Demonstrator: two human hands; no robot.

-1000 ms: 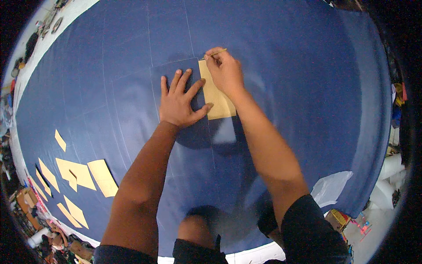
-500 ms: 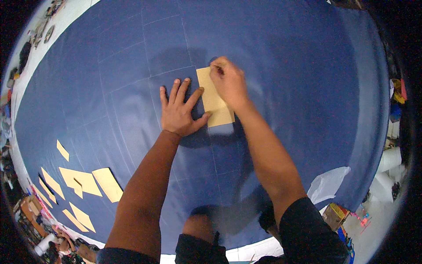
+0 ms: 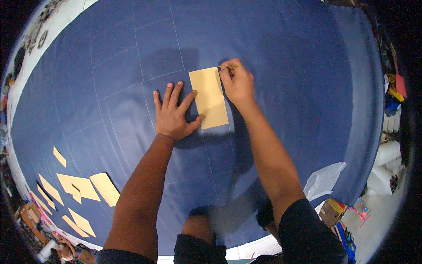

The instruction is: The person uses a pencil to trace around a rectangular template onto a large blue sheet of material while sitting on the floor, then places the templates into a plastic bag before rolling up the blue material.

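A tan rectangular card template lies flat on dark blue sheet material. My left hand rests on the sheet with fingers spread, its thumb and index fingertip pressing the template's left edge. At the template's top right corner, my right hand pinches a slim yellowish marking pen, its tip close to the corner. Much of the pen is hidden by my fingers. Thin pale lines form rectangles on the sheet, left of, above and below the template.
Several tan card pieces of different shapes lie at the lower left. A crumpled translucent plastic sheet sits at the lower right edge. Beyond the blue sheet, white rolls and a cardboard box stand on the right.
My right hand has moved right along the template's top edge to its right corner, uncovering more of the card. My left hand stays pressed at the left edge. The whole view has shifted slightly.
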